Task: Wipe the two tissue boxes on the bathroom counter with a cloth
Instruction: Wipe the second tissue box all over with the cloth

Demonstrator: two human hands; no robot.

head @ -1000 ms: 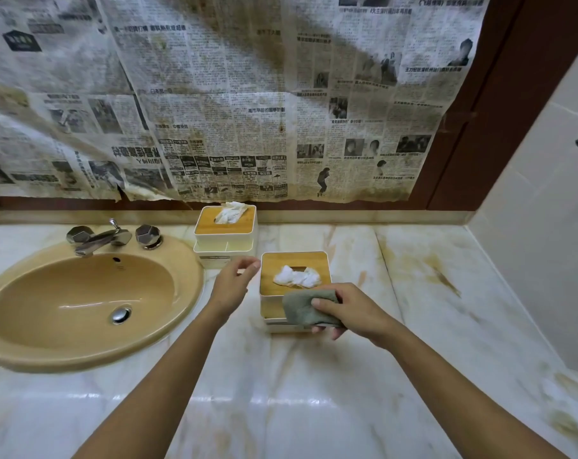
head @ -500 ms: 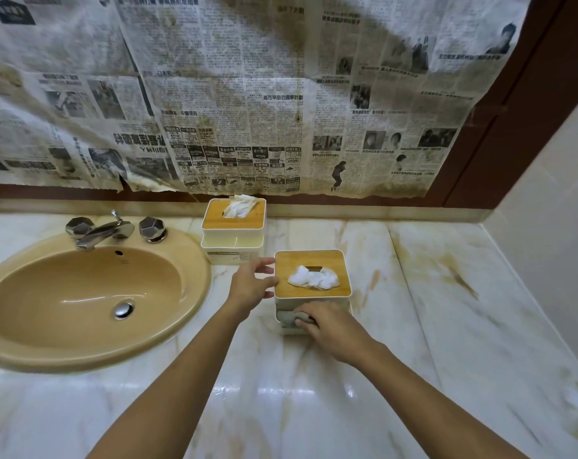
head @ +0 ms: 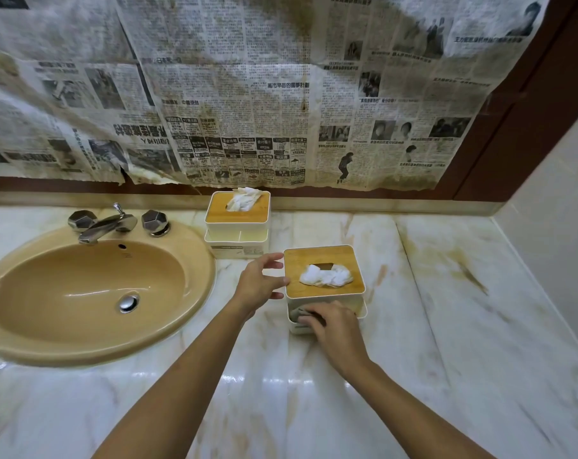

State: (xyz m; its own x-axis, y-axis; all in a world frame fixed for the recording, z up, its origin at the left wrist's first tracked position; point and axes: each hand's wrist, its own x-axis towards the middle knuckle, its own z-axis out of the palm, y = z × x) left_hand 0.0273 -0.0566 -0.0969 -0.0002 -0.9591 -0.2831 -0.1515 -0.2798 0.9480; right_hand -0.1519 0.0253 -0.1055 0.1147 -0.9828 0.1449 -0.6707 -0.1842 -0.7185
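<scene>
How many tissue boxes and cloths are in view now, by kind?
White tissue box with wooden lid: 2, far and near
Grey cloth, under the right hand: 1
Total: 3

Right hand (head: 334, 327) covers most of the grey cloth (head: 299, 315); label (head: 236, 250) on the far tissue box (head: 237, 223) too small to read; sink (head: 204, 286) clipped left.

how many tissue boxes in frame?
2. Back tissue box beside the sink; near tissue box, left hand at its lid edge, right hand holding the cloth against its front.
</scene>
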